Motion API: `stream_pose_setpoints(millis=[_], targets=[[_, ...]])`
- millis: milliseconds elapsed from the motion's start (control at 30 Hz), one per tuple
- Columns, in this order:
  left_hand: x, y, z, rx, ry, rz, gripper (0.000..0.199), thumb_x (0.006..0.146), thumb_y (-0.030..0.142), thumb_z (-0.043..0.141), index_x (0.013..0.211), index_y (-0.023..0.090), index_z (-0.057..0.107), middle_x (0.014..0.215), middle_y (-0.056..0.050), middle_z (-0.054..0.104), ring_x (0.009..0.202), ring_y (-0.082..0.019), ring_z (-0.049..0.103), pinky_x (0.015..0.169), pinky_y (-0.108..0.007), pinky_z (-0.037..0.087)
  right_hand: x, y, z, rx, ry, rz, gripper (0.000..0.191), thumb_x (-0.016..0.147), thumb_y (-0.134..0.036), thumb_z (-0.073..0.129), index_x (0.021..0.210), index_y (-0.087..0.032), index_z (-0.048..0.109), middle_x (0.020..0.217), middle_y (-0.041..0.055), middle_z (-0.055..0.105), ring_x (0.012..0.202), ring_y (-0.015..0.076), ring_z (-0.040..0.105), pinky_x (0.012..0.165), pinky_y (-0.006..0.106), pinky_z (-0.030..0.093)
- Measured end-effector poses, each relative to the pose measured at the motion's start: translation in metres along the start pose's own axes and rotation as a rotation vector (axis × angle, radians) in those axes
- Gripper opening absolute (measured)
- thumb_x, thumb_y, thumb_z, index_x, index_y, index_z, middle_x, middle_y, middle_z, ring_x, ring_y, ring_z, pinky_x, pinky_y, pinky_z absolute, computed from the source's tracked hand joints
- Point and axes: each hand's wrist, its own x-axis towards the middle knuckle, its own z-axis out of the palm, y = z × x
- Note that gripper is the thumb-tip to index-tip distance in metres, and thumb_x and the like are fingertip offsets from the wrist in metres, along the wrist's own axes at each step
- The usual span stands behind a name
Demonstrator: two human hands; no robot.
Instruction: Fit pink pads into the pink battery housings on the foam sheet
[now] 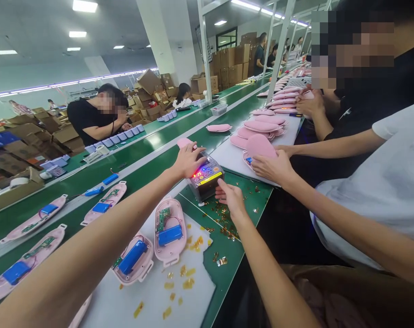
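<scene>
Bare hands work a handheld electronic tester (207,178) at 12 o'clock on a factory line, its red lights and coloured buttons lit. The left hand (189,160) lies palm-down across the tester's top, its grip open with the fingers spread, not closed around the unit. The right hand (231,197) sits at the tester's near corner, its grip also open, with the index fingertip (219,182) touching the casing.

Two open pink plastic housings, each fitted with a blue battery and a green circuit board, lie on a white plastic sheet (152,294) at 7 o'clock: one (170,225) just below the tester, the other (133,257) beside it. Amber tape scraps (195,243) litter the sheet and a green conveyor belt (253,196).

At 2 o'clock, a co-worker's hands (271,167) press a pink shell (261,148) beside a stack of pink cases (258,130).
</scene>
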Motion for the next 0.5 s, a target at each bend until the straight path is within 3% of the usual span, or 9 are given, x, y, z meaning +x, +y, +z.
stream_pose_setpoints(millis=[200, 333, 500], targets=[[-0.001, 0.003, -0.004, 0.018, 0.037, -0.002, 0.048, 0.098, 0.044, 0.041, 0.135, 0.018, 0.057, 0.149, -0.016, 0.041, 0.141, -0.034, 0.033, 0.117, -0.052, 0.027, -0.004, -0.011, 0.005, 0.065, -0.044, 0.075, 0.019, 0.059, -0.031, 0.072, 0.067, -0.014, 0.070, 0.072, 0.0085, 0.072, 0.059, 0.0145, 0.065, 0.055, 0.022, 0.048], [-0.014, 0.015, -0.010, 0.068, 0.049, -0.020, 0.045, 0.098, 0.044, 0.045, 0.133, 0.020, 0.059, 0.146, -0.013, 0.047, 0.139, -0.031, 0.037, 0.118, -0.049, 0.028, -0.008, -0.009, 0.000, 0.043, -0.068, 0.098, 0.023, 0.053, -0.031, 0.073, 0.069, -0.014, 0.071, 0.071, 0.0095, 0.072, 0.059, 0.0164, 0.066, 0.053, 0.023, 0.051], [-0.031, 0.024, -0.020, 0.069, 0.195, -0.048, 0.041, 0.099, 0.043, 0.046, 0.128, 0.018, 0.062, 0.146, -0.014, 0.047, 0.138, -0.029, 0.039, 0.120, -0.046, 0.027, -0.003, 0.000, -0.006, 0.014, -0.081, 0.052, 0.037, 0.046, -0.032, 0.080, 0.076, -0.012, 0.070, 0.074, 0.0099, 0.072, 0.065, 0.0202, 0.070, 0.060, 0.029, 0.060]])
